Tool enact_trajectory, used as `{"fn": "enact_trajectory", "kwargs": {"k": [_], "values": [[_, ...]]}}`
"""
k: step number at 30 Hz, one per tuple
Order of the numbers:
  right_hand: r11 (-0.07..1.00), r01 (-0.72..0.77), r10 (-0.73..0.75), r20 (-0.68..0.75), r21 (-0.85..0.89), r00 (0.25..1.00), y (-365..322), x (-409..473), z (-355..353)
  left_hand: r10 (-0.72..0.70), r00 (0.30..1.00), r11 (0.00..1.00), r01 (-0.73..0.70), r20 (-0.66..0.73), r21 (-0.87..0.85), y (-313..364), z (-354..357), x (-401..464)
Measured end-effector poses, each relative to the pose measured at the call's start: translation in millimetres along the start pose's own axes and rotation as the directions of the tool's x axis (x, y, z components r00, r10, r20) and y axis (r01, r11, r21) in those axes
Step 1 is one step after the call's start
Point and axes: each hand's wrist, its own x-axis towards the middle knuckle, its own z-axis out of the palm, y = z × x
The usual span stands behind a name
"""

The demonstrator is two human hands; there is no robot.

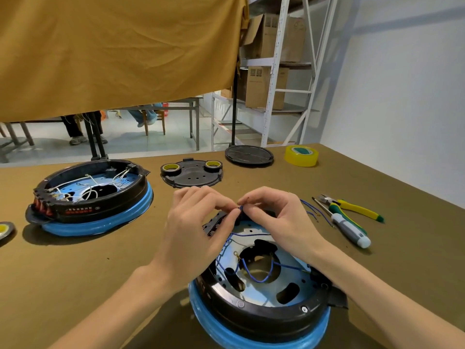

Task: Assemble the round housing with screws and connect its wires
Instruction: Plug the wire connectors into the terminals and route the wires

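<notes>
A second round black unit on a blue ring, with white wires inside, is seen at the left of the olive-brown table. A flat black cover plate is set beyond the middle, and two small tape rolls are stood on it. A round black disc is laid near the far edge, with a roll of clear yellowish tape to its right. Yellow-handled pliers and a screwdriver are laid side by side at the right. A mustard cloth is hung behind the table, and cardboard boxes are stacked on white metal shelving.
</notes>
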Motion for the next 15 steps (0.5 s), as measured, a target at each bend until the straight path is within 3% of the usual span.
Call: {"fn": "enact_trajectory", "kwargs": {"k": [4, 8, 15], "values": [[0.998, 0.054, -0.053, -0.056, 0.011, 0.997, -2.5, -4.1, 1.1, 0.123, 0.991, 0.992, -0.122, -0.048, 0.019, -6.0, 0.6, -0.4], [0.993, 0.109, -0.103, -0.117, 0.048, 0.988, -5.2, -6.1, 2.0, 0.128, 0.991, 0.991, -0.129, -0.027, -0.025, -6.1, 0.0, -1.5], [0.989, 0.150, -0.149, -0.105, 0.002, 0.983, -7.7, -7.2, 2.4, 0.107, 0.993, 0.994, -0.107, -0.058, -0.003, -7.0, -1.0, -1.8]]}}
